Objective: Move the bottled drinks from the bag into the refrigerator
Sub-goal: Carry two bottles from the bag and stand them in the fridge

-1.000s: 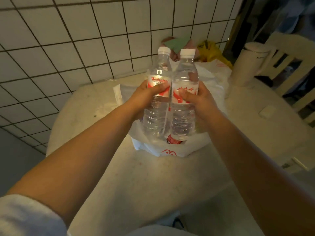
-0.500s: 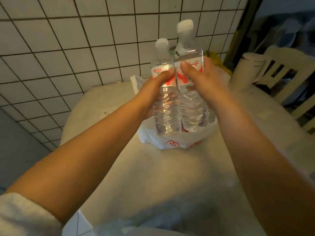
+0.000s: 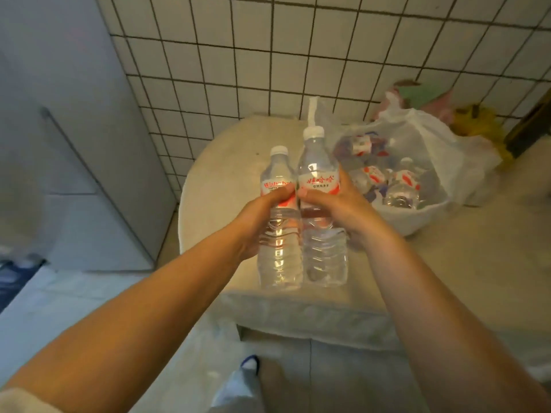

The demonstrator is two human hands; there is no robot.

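My left hand grips a clear water bottle with a red label and white cap. My right hand grips a second, slightly taller water bottle of the same kind. Both bottles are upright, side by side, held in the air over the table's left front part. To their right the white plastic bag lies open on the table with several more bottles inside. A pale refrigerator stands at the left, its door closed.
The round beige table stands against a white tiled wall. Behind the bag lie a pink and green bundle and something yellow. My foot shows on the tiled floor below.
Both hands have carried the two bottles out of the bag and to the left of it. My view has swung left, bringing the refrigerator into sight.
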